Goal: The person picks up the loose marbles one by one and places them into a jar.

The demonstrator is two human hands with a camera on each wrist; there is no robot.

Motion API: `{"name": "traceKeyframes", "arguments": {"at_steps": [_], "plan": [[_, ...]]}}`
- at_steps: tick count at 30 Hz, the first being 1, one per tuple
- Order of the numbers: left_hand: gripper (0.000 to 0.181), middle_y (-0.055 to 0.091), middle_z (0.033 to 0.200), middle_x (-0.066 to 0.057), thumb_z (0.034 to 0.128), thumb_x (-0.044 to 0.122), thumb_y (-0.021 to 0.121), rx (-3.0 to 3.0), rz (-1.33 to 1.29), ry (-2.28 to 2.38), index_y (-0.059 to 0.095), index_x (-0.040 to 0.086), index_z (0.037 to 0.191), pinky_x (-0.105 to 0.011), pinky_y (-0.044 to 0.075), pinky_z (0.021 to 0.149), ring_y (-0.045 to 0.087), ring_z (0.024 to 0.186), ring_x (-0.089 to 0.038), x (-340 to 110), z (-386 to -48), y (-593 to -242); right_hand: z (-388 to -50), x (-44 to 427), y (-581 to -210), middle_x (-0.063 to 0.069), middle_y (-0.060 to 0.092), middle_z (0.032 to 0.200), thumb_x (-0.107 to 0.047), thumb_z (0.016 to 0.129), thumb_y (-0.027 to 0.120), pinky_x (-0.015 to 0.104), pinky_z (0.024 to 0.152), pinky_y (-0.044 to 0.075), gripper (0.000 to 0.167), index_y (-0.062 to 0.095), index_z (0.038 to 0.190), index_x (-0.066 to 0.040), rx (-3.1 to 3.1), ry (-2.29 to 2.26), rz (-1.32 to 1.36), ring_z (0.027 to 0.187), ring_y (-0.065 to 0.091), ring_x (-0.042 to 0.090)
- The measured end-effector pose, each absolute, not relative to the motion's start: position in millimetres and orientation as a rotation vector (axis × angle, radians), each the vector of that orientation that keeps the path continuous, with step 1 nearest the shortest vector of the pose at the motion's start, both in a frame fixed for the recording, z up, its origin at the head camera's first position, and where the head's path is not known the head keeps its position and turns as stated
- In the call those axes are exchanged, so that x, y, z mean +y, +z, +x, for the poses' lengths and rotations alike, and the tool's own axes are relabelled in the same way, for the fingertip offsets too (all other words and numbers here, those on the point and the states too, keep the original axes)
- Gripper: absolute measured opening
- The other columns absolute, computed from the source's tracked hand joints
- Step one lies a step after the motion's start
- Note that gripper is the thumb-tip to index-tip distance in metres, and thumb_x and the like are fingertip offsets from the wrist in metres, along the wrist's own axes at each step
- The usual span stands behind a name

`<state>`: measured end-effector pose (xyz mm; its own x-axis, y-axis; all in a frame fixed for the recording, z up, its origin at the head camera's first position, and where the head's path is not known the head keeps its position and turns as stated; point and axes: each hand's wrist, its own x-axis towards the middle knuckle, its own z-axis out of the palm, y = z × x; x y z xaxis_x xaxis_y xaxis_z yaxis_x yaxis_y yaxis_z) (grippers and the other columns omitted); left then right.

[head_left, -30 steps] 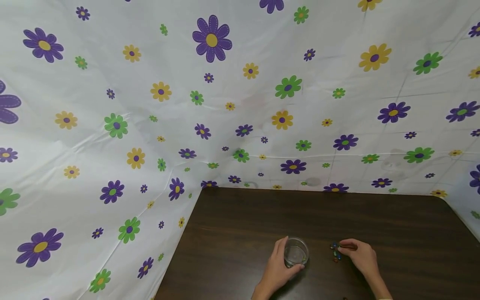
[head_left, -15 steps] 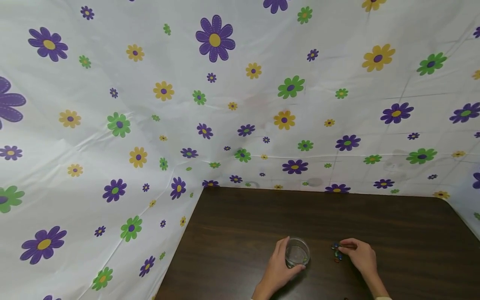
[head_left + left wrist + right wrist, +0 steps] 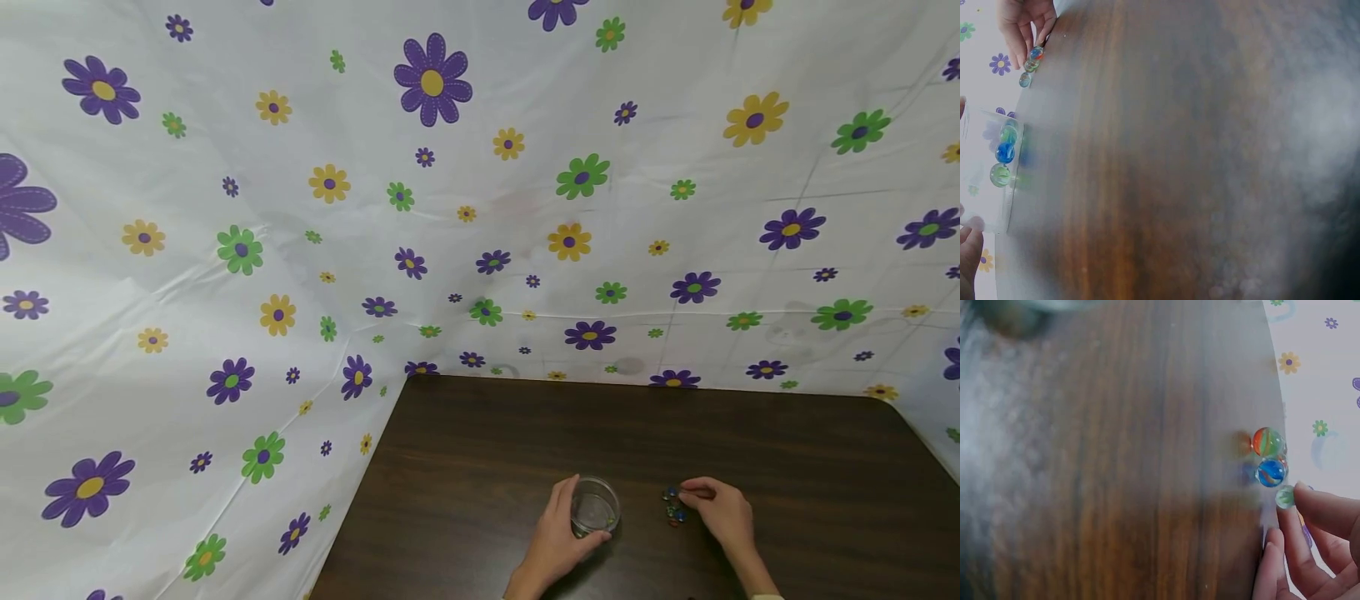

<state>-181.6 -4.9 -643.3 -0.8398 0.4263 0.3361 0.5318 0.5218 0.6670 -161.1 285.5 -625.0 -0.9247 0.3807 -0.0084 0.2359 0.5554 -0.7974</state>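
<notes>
My left hand (image 3: 553,537) grips a clear round container (image 3: 596,506) on the table, fingers and thumb around its side. In the left wrist view, a blue marble (image 3: 1005,152) and greenish marbles (image 3: 1000,175) sit in the container. To its right lies a small cluster of glass marbles (image 3: 672,506). My right hand (image 3: 723,512) is at that cluster's right side. In the right wrist view its thumb and index finger pinch a pale green marble (image 3: 1285,497). Beside it are a blue-and-orange marble (image 3: 1270,472) and an orange-and-green marble (image 3: 1267,442); others are partly hidden behind them.
The dark wood-grain table (image 3: 480,442) reaches back to a white flower-print sheet (image 3: 480,175), which hangs behind it and along the left side. A small dark reddish thing (image 3: 692,597) shows at the bottom edge of the head view.
The marbles beside my right fingertips have shifted slightly within their cluster. My left hand and the container stay in place. The head view has moved a little.
</notes>
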Motion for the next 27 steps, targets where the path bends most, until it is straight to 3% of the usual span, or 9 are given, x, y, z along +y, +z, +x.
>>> {"name": "traceKeyframes", "arguments": {"at_steps": [5,14,21,27], "plan": [[0.087,0.051,0.146,-0.002,0.0869,0.045,0.084,-2.625,-0.832,-1.206,0.042,0.007,0.153,-0.036,0.055,0.09,0.061,0.121,-0.023,-5,-182,-643,-158,288,-622,0.008,0.077,0.087,-0.01,0.091,0.079,0.022,0.064,0.047,0.018,0.077,0.101,0.003,-2.539,1.381,-0.617,0.071,0.062,0.005],[0.087,0.051,0.145,-0.003,0.0871,0.045,0.084,-2.615,-0.834,-1.195,0.043,0.005,0.153,-0.036,0.055,0.091,0.062,0.12,-0.024,-5,-181,-643,-156,285,-613,0.009,0.078,0.098,-0.018,0.092,0.08,0.021,0.069,0.046,0.018,0.08,0.102,-0.003,-2.491,1.345,-0.698,0.079,0.06,0.001],[0.087,0.051,0.145,-0.003,0.0866,0.045,0.084,-2.605,-0.839,-1.195,0.043,0.005,0.153,-0.035,0.055,0.09,0.062,0.12,-0.023,-4,-181,-644,-157,274,-598,0.006,0.079,0.098,-0.023,0.092,0.081,0.013,0.067,0.044,0.024,0.081,0.105,-0.003,-2.441,1.447,-0.71,0.075,0.055,-0.012],[0.087,0.052,0.145,-0.004,0.086,0.042,0.085,-2.584,-0.847,-1.206,0.043,0.004,0.152,-0.036,0.055,0.091,0.062,0.12,-0.023,-4,-181,-645,-157,263,-584,0.002,0.078,0.103,-0.029,0.094,0.079,0.016,0.072,0.048,0.032,0.079,0.112,-0.003,-2.484,1.554,-0.625,0.079,0.059,-0.01]]}}
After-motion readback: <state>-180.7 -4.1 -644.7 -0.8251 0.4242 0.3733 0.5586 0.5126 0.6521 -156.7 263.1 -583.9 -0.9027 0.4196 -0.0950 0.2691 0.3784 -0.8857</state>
